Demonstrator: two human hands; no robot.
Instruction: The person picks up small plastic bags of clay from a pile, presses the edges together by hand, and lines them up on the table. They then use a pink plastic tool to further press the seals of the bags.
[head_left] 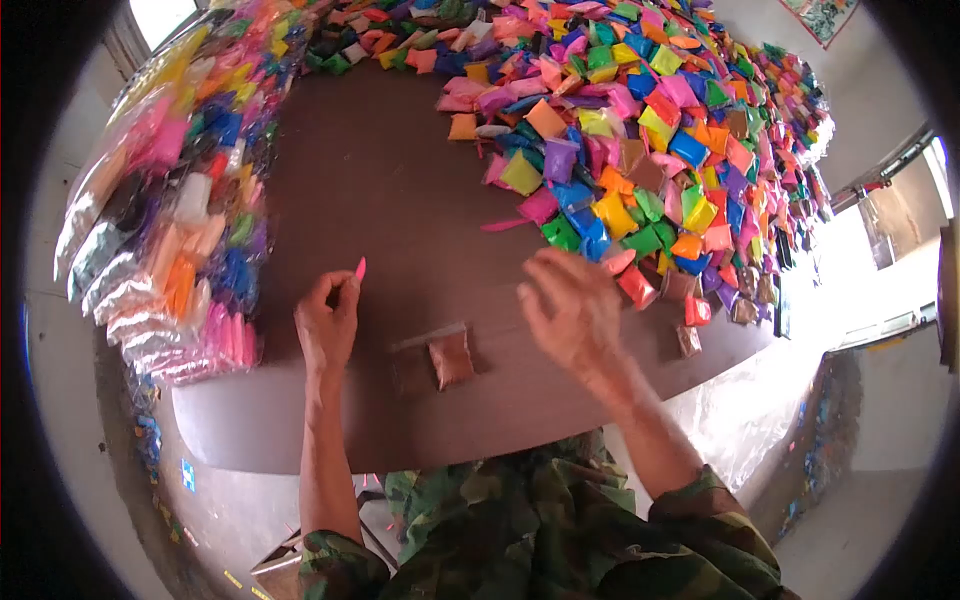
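Note:
My left hand [328,318] is above the table, thumb and fingertips pinched on a small pink plastic stick [361,268] whose rounded tip points up. In front of my body, between the two hands, a small packet of brown material [452,360] lies in a clear plastic bag [408,362] on the table. My right hand [575,312] hovers near the front edge of the heap of colored packets [640,150], its fingers bent and apart. No object shows in it. Another pink stick [507,226] lies beside the heap.
The dark brown table [370,180] has a rounded front edge near my body. Along its left side, filled clear bags [185,230] are piled in overlapping layers. A loose brown packet [689,341] rests near the right edge. Scraps litter the floor on both sides.

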